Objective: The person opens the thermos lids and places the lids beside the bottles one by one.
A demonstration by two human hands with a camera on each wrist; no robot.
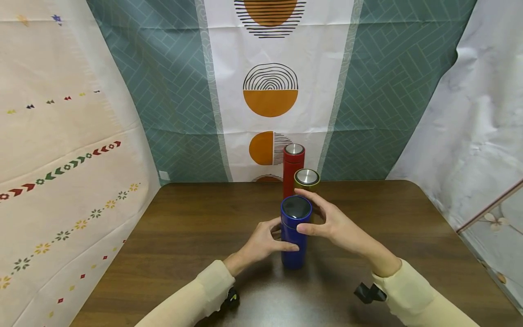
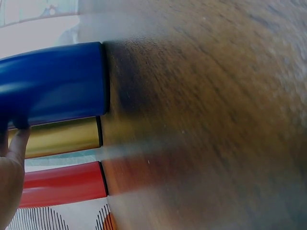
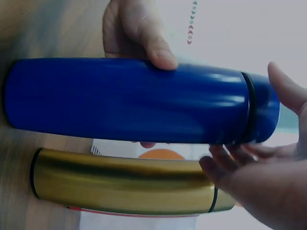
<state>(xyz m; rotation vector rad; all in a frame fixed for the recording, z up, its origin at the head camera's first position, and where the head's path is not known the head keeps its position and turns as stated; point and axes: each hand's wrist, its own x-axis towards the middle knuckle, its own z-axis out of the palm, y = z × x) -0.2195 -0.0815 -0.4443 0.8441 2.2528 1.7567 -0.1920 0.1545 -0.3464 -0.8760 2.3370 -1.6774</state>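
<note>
Blue glossy cylindrical bottle (image 1: 293, 261) first: we see it upright on the brown wood-grain worktop (image 1: 196, 227), about midway between the left and right edges, with a dark, shiny round top. We find both hands on it. The person's left hand (image 1: 263, 240) grips its body, thumb across the near side and fingers round behind. The right hand (image 1: 333, 222) curls round the upper end, thumb on one side of the blue lid (image 3: 266, 108) and fingers on the other; how firmly it presses, we cannot tell.

Just behind, toward the far edge, we have a gold-green metallic cylindrical bottle (image 3: 124, 182) with a silver disc on top; we cannot tell whether it touches the blue one. Farther back, nearer the far edge, a red cylindrical bottle (image 1: 293, 175) with a silver top also stands upright.

Cream fabric sleeves (image 1: 196, 295) reach in over the near edge. Past the far edge we see a teal patterned cloth (image 1: 171, 91) with a white central panel of orange circles; a cream motif-printed cloth (image 1: 61, 154) hangs beyond the left edge.
</note>
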